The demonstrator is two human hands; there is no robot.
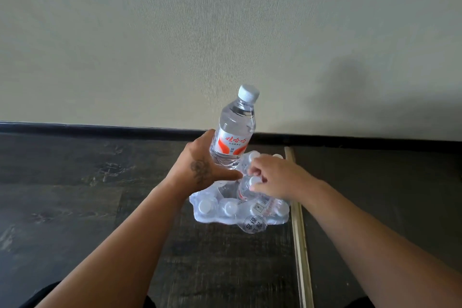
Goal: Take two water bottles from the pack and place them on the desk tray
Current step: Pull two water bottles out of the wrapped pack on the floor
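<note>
A shrink-wrapped pack of water bottles [225, 210] sits on the dark floor near the wall. My left hand [200, 165] holds one clear bottle [233, 130] with a white cap and a red-and-white label, lifted above the pack and tilted slightly right. My right hand [275, 177] reaches into the torn top of the pack, fingers closed around the neck and cap of a second bottle [246, 189] that still stands among the others. No desk tray is in view.
Dark wood-pattern floor [75, 195] spreads to the left and front. A pale wooden strip [300, 232] runs along the floor just right of the pack. A black baseboard [100, 127] and a beige wall stand behind.
</note>
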